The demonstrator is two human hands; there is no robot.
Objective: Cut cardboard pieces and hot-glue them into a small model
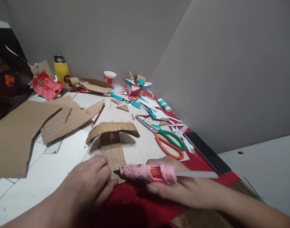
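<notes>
In my right hand [180, 190] is a pink hot glue gun [137, 172], gripped from the far side with its nozzle pointing left. A clear glue stick [197, 174] sticks out of its rear. The nozzle tip is at the near end of a cardboard strip [113, 150], too close to tell whether it touches. A curved cardboard piece [113, 127] sits across the strip's far end, forming a T shape. My left hand [92, 177], fingers curled, pinches the strip's near left edge.
Open scissors [168, 139] with green and orange handles lie right of the strip. A phone [206, 152] rests near the right edge. Cardboard sheets [16, 136] cover the left. Behind stand a yellow bottle [61, 71], a paper cup [109, 77] and a small paper boat [138, 85], among scattered scraps.
</notes>
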